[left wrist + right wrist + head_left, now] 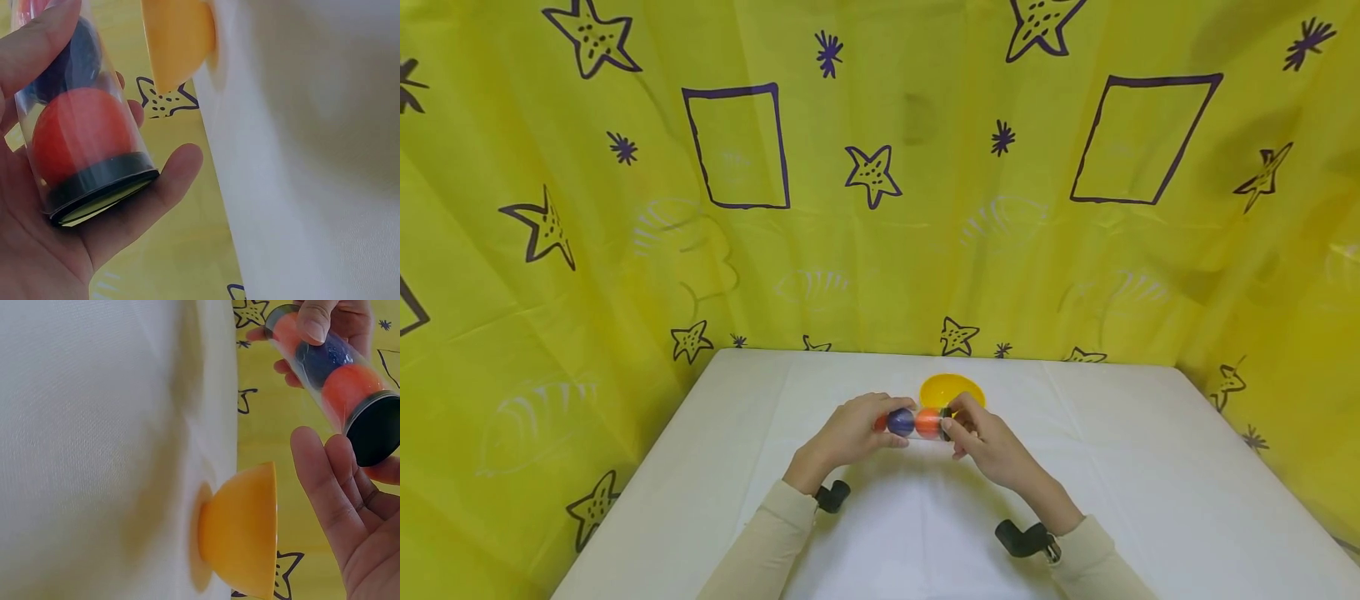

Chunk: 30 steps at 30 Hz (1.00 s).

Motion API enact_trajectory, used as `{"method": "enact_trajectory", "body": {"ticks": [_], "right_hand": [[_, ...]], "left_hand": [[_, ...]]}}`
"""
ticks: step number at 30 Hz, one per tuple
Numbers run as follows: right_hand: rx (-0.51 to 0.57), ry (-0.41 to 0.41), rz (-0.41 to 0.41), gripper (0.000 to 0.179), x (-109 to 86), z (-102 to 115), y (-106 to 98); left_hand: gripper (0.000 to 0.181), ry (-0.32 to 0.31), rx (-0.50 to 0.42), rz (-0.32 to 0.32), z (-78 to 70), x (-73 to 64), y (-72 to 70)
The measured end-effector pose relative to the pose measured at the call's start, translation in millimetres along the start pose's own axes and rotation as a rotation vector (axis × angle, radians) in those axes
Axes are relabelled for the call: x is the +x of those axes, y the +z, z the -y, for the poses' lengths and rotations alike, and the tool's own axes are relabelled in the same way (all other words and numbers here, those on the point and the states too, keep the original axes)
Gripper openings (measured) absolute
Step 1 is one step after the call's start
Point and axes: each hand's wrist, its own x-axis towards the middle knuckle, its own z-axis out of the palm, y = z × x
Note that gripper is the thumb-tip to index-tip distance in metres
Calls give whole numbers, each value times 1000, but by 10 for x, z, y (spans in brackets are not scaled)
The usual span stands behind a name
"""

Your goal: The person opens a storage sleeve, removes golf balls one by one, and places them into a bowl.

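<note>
A clear plastic tube (914,422) lies level above the table, with an orange ball (353,394), a dark blue ball (900,422) and a red ball (84,134) in a row inside. My left hand (850,429) grips the tube, thumb across its wall, around the end with a black base (103,181). At the opposite end, my right hand (996,446) pinches the black lid (377,428), which sits on the tube. Some right-hand fingers stretch out beside the lid. Just behind the hands, a yellow bowl (951,387) stands upright on the table.
A white cloth covers the table (880,533). Behind it and at both sides hangs a yellow curtain (925,250) with dark stars and frames drawn on it. Black wrist mounts (1022,539) stick out from both forearms.
</note>
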Motion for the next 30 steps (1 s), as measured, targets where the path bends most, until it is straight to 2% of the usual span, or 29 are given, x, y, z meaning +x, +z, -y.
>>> {"method": "enact_trajectory", "body": {"ticks": [10,18,30], "right_hand": [[-2,-49,-3,22,-8,7,16],[-34,-95,37,22,-8,-12,11],[-46,-89,49,27,-10,-18,-7]], "left_hand": [[54,24,-4,8,9,-13,-33],[54,21,-39,36,41,-23,-46],[54,6,-52,45,45,-30,-90]]}}
